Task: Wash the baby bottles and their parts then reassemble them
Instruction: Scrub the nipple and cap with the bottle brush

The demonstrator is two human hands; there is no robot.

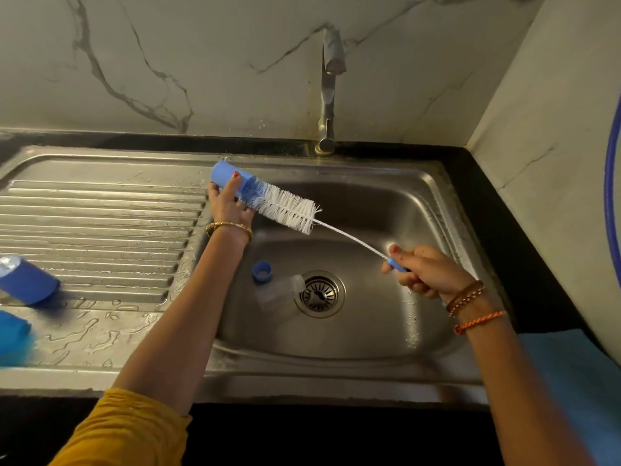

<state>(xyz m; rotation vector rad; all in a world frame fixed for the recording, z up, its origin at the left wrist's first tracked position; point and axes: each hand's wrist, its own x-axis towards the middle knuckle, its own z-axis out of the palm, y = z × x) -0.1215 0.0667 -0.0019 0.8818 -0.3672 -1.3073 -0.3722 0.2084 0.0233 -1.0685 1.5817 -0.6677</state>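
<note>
Fingers [232, 188] of my left hand [230, 205] curl round the blue bottle [228, 178], mouth toward the drain [319, 294]; my right hand [423, 272] grips the brush [285, 210], pointing in along its axis.

Marble-veined wall [201, 62] at twelve o'clock; plain side wall [554, 129] at two. Steel sink [369, 334] sunk in black counter [497, 196], ribbed drainboard [100, 223] at nine, tap [327, 95] behind.

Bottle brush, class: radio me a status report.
Left hand grips blue bottle. Right hand grips brush handle; bristles partly inside. Ring, clear bottle in sink.
</note>
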